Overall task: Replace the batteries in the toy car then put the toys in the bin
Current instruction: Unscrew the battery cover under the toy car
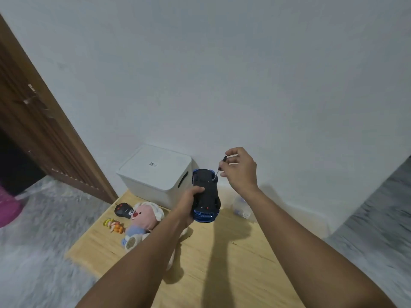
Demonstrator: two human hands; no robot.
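Wooden door (33, 121) left; pink object (7, 210) on grey floor (44, 230).

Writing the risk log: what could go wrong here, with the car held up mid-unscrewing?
1. The toy car is held in the air by the left hand alone; the screwdriver in the right hand could slip off the underside.
2. A freed screw may drop onto the wooden table and roll off.

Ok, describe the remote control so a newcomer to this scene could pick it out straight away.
Start at the white lidded bin against the wall on the wooden table. Just in front of its left corner lies the remote control, beside the pink plush toy's head. It is the only black, rounded thing lying there, with small red marks on top; the little figure nearby is yellow and orange.
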